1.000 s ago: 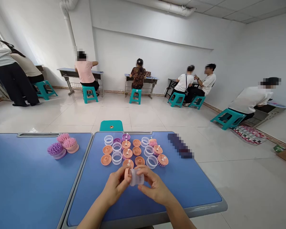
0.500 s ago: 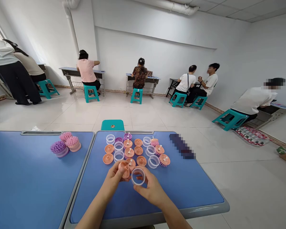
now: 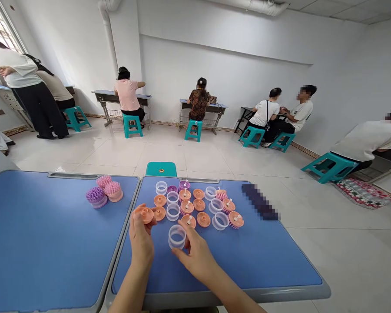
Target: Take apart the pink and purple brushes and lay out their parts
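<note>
My left hand (image 3: 140,237) holds a salmon-pink round disc (image 3: 145,214) upright between fingers and thumb, at the near edge of the parts. My right hand (image 3: 197,256) grips a clear plastic ring (image 3: 177,236) from its right side, low over the blue desktop. Just beyond the hands lie several loose clear rings (image 3: 173,212), several salmon discs (image 3: 199,204), and several bristled pink scalp-massager heads (image 3: 236,219) with white pegs. Whether the ring touches the desktop is hard to tell.
On the left desk (image 3: 42,243), a purple massager (image 3: 95,197) and pink massagers (image 3: 112,191) stand together. A pixelated strip (image 3: 260,202) lies at the right of my desk. A teal stool (image 3: 161,169) stands beyond it, and co-workers sit at desks farther off.
The disc and ring have separated, with the disc now up and left in my left hand. The ring sits lower in my right hand. The whole view has shifted, with the desks further right.
</note>
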Demonstrator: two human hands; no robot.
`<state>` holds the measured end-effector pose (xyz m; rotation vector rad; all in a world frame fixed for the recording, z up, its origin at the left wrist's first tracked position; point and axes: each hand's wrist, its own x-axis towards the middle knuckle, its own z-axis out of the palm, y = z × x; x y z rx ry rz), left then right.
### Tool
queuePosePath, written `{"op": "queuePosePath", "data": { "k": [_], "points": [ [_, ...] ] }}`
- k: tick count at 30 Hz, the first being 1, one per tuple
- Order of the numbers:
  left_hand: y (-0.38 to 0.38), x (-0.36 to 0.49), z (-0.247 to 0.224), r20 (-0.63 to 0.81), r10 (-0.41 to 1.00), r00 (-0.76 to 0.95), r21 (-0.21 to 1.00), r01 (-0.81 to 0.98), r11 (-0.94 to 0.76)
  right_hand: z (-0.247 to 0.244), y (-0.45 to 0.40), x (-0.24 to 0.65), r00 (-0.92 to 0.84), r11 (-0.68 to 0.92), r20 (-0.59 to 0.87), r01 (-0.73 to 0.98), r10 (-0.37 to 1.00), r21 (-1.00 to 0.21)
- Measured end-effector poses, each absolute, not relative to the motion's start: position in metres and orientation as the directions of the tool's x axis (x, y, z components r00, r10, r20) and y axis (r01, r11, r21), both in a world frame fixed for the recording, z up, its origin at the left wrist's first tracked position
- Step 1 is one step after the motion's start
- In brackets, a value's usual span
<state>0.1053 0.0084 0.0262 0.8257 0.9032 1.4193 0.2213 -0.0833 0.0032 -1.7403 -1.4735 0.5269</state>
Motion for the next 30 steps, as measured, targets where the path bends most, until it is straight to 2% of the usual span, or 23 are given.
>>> {"op": "queuePosePath", "data": {
  "k": [2, 5, 10, 13, 19, 25, 30],
  "points": [
    [0.009, 0.103, 0.027, -0.005, 0.997, -0.079, 0.888, -0.458, -0.032, 0.0, -0.075, 0.215, 0.167, 0.047, 0.252, 0.741, 0.953, -0.67],
    [0.008, 0.102, 0.028, -0.009, 0.998, -0.07, 0.884, -0.467, -0.024, -0.003, -0.065, 0.207, 0.056, 0.091, 0.28, 0.869, 0.958, -0.486],
    [0.007, 0.103, 0.027, -0.008, 0.998, -0.056, 0.879, -0.476, -0.02, -0.008, -0.058, 0.203, 0.066, 0.002, 0.235, 0.96, 0.97, -0.279],
    [0.007, 0.103, 0.026, -0.012, 0.999, -0.04, 0.884, -0.468, -0.008, -0.011, -0.059, 0.202, 0.108, -0.04, 0.255, 0.966, 0.961, -0.257],
    [0.006, 0.103, 0.027, -0.03, 0.999, -0.02, 0.895, -0.446, 0.018, -0.019, -0.063, 0.204, 0.04, 0.087, 0.383, 0.948, 0.923, -0.307],
    [0.005, 0.104, 0.027, -0.029, 0.999, 0.029, 0.909, -0.415, 0.039, -0.025, -0.058, 0.208, 0.017, 0.067, 0.43, 0.981, 0.903, -0.18],
    [0.005, 0.105, 0.022, 0.021, 0.98, 0.199, 0.925, -0.375, 0.057, -0.015, -0.061, 0.209, -0.001, 0.122, 0.525, 0.973, 0.851, -0.195]
  ]
}}
